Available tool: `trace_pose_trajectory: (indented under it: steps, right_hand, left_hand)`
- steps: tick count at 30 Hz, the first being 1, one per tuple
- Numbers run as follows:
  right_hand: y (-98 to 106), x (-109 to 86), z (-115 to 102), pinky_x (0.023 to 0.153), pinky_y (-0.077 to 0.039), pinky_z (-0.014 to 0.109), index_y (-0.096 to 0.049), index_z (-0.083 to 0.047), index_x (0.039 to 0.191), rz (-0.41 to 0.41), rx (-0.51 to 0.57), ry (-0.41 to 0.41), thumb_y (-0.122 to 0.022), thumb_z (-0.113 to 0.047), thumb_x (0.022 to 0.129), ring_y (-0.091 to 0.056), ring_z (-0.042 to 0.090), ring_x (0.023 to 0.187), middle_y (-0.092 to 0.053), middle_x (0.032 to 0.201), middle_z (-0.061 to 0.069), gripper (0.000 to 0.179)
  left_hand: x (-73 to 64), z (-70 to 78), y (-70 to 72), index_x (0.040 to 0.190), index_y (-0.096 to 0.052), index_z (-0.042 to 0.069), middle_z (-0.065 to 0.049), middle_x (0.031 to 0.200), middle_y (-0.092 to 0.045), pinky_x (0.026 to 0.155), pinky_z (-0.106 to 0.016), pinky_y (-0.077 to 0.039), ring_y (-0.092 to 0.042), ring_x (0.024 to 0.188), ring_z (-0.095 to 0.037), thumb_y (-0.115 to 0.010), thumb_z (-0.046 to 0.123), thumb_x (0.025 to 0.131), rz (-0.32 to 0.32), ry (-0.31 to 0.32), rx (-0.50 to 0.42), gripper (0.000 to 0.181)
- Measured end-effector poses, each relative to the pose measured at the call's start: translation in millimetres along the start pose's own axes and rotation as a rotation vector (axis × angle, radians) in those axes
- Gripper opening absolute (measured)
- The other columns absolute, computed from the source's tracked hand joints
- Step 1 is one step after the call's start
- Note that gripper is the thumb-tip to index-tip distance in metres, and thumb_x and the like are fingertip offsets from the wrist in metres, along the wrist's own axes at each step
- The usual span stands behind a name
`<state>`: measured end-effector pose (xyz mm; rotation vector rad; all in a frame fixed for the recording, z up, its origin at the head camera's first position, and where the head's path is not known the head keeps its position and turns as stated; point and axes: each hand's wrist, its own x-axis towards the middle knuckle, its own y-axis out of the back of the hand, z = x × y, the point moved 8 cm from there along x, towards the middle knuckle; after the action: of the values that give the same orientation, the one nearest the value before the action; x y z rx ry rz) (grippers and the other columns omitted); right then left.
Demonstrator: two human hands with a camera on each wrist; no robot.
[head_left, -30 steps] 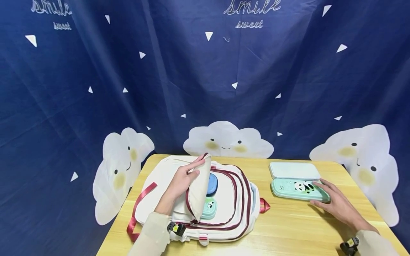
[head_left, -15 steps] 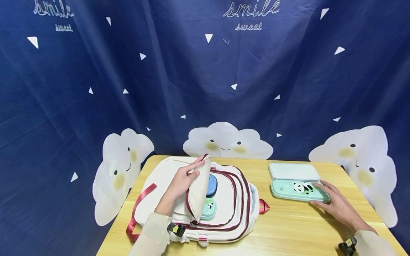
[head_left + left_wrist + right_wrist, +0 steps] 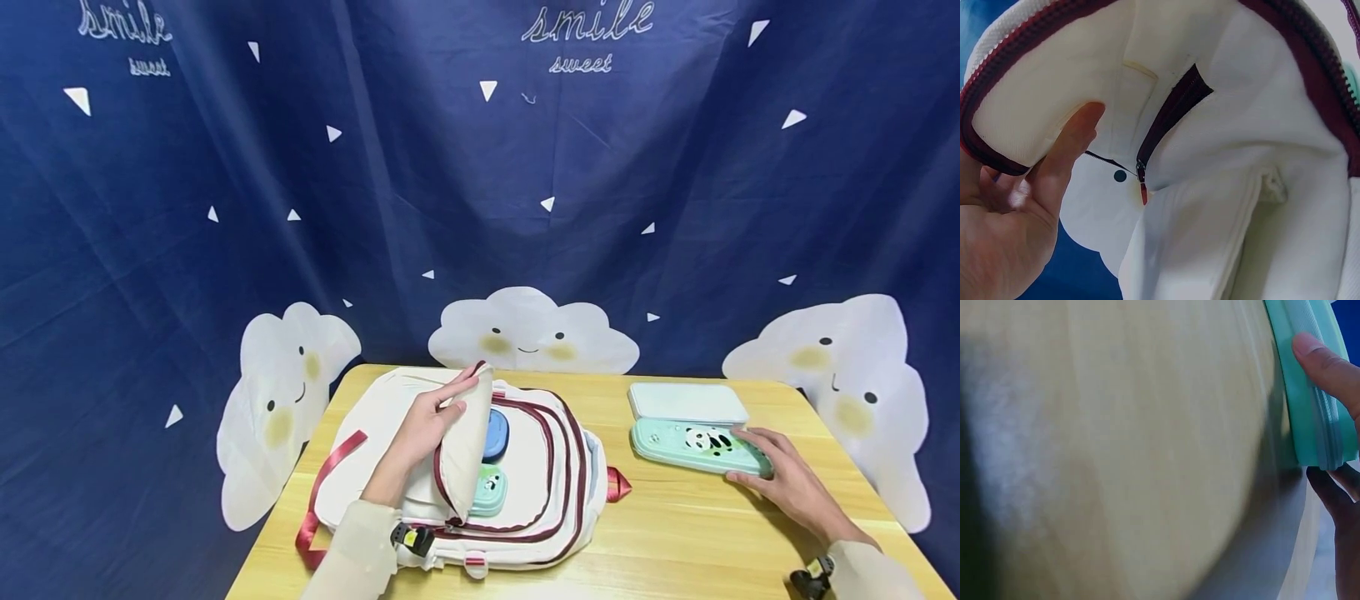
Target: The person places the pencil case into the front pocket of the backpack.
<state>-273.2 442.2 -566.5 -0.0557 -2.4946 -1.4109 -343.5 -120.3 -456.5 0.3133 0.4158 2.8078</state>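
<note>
A white backpack (image 3: 536, 475) with dark red zips lies on the table's left half. My left hand (image 3: 427, 423) pinches the edge of its front flap (image 3: 467, 442) and holds it raised; in the left wrist view the thumb lies on the flap's inner side. Under the flap sit a blue rounded case (image 3: 496, 435) and a small mint case (image 3: 490, 490), both partly hidden. On the right, my right hand (image 3: 787, 475) grips the right end of a mint panda pencil case (image 3: 675, 442). In the right wrist view the thumb presses along the zipped side of that pencil case.
Right behind the pencil case lies a pale blue flat case (image 3: 688, 402). Red straps (image 3: 330, 475) stick out at the backpack's left, and a red loop (image 3: 617, 482) at its right. Wooden table (image 3: 675, 542) shows in front; a navy curtain (image 3: 450, 167) hangs behind.
The panda pencil case has shifted very slightly left and turned a little in my right hand's grip. My left hand stays on the raised flap.
</note>
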Motion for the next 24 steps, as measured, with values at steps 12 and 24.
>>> trace_pose_trajectory:
  steps: [12, 24]
  right_hand:
    - [4, -8.2, -3, 0.095, -0.041, 0.084, -0.059, -0.007, 0.148, 0.046, -0.018, -0.015, -0.090, -0.032, 0.091, -0.046, 0.055, 0.132, -0.046, 0.150, 0.031, 0.069]
    - [16, -8.5, -13, 0.099, -0.035, 0.089, -0.057, -0.006, 0.153, 0.065, 0.000, -0.015, -0.089, -0.031, 0.093, -0.045, 0.060, 0.134, -0.044, 0.154, 0.033, 0.073]
  left_hand:
    - [0.6, -0.5, 0.7, 0.151, -0.067, 0.015, 0.006, 0.168, -0.051, 0.133, -0.048, -0.032, -0.037, 0.163, -0.018, -0.060, 0.002, 0.107, 0.000, -0.007, 0.010, 0.046]
    - [1.8, -3.6, 0.2, 0.150, -0.068, 0.015, 0.006, 0.168, -0.051, 0.132, -0.048, -0.033, -0.037, 0.163, -0.018, -0.060, 0.003, 0.107, -0.004, -0.008, -0.009, 0.045]
